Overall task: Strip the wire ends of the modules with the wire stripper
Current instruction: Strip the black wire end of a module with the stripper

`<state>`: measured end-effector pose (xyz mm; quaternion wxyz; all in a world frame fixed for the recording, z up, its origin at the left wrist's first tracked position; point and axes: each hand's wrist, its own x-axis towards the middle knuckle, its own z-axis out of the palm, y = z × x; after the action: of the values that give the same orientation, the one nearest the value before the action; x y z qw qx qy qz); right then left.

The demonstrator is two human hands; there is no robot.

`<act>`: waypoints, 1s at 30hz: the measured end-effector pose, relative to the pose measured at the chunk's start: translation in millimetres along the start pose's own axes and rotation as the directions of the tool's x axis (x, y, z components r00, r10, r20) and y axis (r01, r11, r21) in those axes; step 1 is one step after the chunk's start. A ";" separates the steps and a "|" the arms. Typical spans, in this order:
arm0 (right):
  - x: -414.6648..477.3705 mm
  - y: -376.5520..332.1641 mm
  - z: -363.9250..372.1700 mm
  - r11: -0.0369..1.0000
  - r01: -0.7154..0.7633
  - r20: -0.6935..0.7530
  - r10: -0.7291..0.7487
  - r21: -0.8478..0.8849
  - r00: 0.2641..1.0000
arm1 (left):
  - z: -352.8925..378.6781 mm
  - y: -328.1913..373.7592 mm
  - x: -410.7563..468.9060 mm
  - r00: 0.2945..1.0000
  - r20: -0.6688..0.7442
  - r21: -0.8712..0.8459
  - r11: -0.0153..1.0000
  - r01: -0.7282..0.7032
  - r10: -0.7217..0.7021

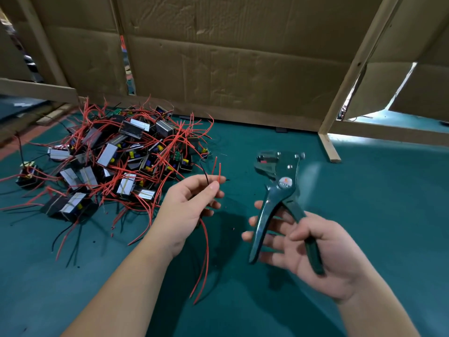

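Pinching wires [220, 170] in left hand [189, 205], gripping wire stripper [281, 183] in right hand [313, 249]; risk of uneven tips above the left hand missing the notch

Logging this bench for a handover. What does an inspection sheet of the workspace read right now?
Surface: green mat, in use.
Job's things: modules piled at left; wire stripper held up, handles spread.
Clutter: small insulation scraps on the mat.
Grippers: left hand pinches wires; right hand grips the wire stripper.
Cables: red and black wires, ends up, tails hanging below the left hand.
Surroundings: cardboard sheets on a wooden frame behind.
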<state>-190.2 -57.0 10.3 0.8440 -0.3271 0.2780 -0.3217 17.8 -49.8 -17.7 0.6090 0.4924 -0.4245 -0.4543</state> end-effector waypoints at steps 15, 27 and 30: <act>4.8 26.7 9.2 0.997 -0.074 0.219 0.078 -0.029 0.972 | -2.6 11.8 0.2 0.986 -0.123 -0.021 0.993 -0.114 0.111; 1.9 35.1 20.7 0.983 -0.074 0.041 0.082 -0.167 0.996 | -4.7 8.8 0.9 0.977 -0.087 0.147 0.973 -0.180 0.194; 0.6 35.0 21.7 0.973 -0.097 -0.009 0.097 -0.209 0.995 | -4.9 8.9 -0.1 0.978 -0.073 0.178 0.967 -0.180 0.196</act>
<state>-162.4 -29.1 -1.8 0.8199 -0.4002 0.3252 -0.2488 23.7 -47.7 -9.7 0.6237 0.5200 -0.4786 -0.3339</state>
